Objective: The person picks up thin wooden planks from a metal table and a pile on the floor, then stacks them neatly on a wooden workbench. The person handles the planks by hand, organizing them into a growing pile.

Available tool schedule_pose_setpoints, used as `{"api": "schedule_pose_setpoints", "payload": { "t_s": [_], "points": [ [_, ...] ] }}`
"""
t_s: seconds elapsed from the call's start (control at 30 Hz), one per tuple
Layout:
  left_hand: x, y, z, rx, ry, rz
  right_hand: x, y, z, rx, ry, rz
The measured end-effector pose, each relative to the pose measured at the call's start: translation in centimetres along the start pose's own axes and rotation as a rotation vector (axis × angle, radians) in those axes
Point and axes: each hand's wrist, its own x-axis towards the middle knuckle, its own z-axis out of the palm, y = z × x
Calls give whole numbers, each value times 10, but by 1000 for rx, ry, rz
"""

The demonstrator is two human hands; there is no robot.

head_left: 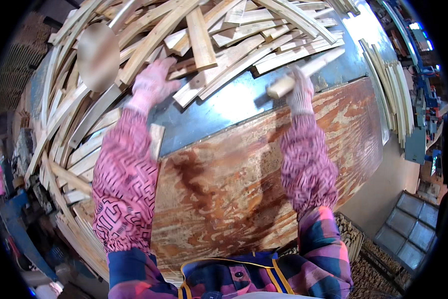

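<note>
Both hands wear pale pinkish gloves under pink patterned sleeves. My left hand [153, 83] reaches to the near edge of a heap of wooden strips [224, 30]. Its thumb stands apart from the fingers, which lie against or just over the strips; whether they touch is hard to tell. My right hand [299, 92] is closed round a pale wooden strip [322, 62], slightly blurred. That strip is held over the bluish metal sheet [224, 112], slanting up to the right, its cut end facing left.
A worn brown plywood board [244, 184] lies nearest me, below the metal sheet. Stacked slats [391, 94] line the right side. More strips [79, 154] lean in disorder on the left. A gridded grey panel [408, 226] sits at lower right, beside cut wood ends [351, 236].
</note>
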Motion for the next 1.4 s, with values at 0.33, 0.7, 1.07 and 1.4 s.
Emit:
{"api": "schedule_pose_setpoints", "payload": {
  "t_s": [0.33,0.7,1.07,1.4],
  "points": [
    [-426,144,41,-556,-116,-201,-348,150,-211,-900,-1016,-164],
    [-617,145,71,-2000,709,-1002,-385,203,-7,-2065,-1477,-1354],
    [-654,109,90,-2307,791,-988,-288,211,-90,-1406,-1236,-429],
    [-764,23,101,-519,388,-1123,-344,128,-256,-2018,-507,-938]
  ]
}}
